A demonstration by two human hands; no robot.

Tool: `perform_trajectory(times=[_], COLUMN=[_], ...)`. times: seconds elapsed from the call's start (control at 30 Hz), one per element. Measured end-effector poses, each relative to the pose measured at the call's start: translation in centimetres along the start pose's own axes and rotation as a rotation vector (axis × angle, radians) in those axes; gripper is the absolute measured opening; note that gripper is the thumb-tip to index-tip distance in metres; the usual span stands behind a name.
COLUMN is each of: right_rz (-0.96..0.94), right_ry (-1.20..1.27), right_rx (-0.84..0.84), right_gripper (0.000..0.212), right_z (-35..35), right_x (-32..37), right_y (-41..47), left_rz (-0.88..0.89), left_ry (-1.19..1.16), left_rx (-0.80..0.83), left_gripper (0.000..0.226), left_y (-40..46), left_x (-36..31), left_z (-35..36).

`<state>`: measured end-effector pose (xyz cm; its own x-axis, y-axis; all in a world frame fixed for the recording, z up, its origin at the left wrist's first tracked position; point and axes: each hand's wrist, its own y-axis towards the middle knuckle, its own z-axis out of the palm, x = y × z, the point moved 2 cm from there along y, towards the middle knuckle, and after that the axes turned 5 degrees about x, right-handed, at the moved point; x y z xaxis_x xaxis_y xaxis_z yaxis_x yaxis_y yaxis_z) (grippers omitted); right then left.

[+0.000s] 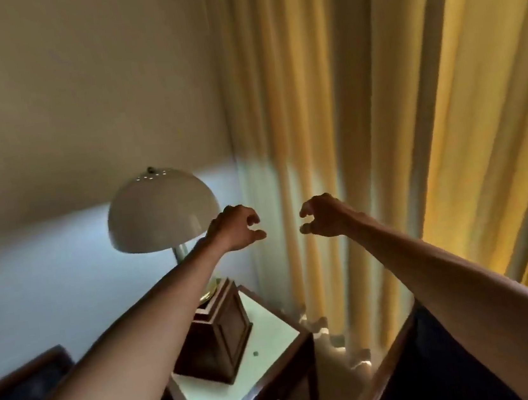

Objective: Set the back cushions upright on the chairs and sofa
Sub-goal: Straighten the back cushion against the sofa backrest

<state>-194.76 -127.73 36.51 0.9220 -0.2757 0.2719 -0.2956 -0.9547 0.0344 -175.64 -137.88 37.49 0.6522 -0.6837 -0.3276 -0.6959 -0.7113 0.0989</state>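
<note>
- Left hand (238,228) and right hand (319,216) are both raised in front of the curtain (328,109), fingers loosely curled and thumbs apart from them, neither one holding anything.
- No back cushion shows anywhere in the view; only dark upholstery with wooden trim appears at the lower left (23,392) and lower right (419,367), so I cannot tell where the cushions lie or whether they are upright.
- Nearest hazard, as I judge it, is the domed table lamp (161,212): the left forearm passes just in front of its stem, and a sideways swing or a careless drop of that arm could knock the shade or tip the lamp off its wooden base (219,335).
- Side table (271,325) sits between the two seats, so a cushion dragged across it could sweep the lamp and the small dark object (255,353) on the white top.
- Reaching down without looking first risks grabbing curtain folds instead of a cushion.
- Blur in the frame suggests quick movement, which raises each of these risks.
</note>
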Motion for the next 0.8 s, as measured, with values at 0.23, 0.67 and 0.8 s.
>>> perform_trajectory(times=[0.23,0.67,0.8], right_rz=[-0.281,-0.735,-0.768], right_ry=[0.068,0.072,0.052], right_rx=[0.032,0.321,0.405], right_gripper=[0.04,0.041,0.04], right_z=[4.6,20.6,27.4], right_x=[28.5,67.2,73.7], right_y=[0.0,-0.9,2.1], left_rz=[-0.322,-0.821,-0.892], left_ry=[0.059,-0.011,-0.043], left_rx=[-0.129,-0.234,-0.209], left_gripper=[0.039,0.037,0.036], left_y=[-19.6,-47.6,-50.3], left_x=[21.3,49.5,58.0], left_z=[-12.6,-19.6,-18.1])
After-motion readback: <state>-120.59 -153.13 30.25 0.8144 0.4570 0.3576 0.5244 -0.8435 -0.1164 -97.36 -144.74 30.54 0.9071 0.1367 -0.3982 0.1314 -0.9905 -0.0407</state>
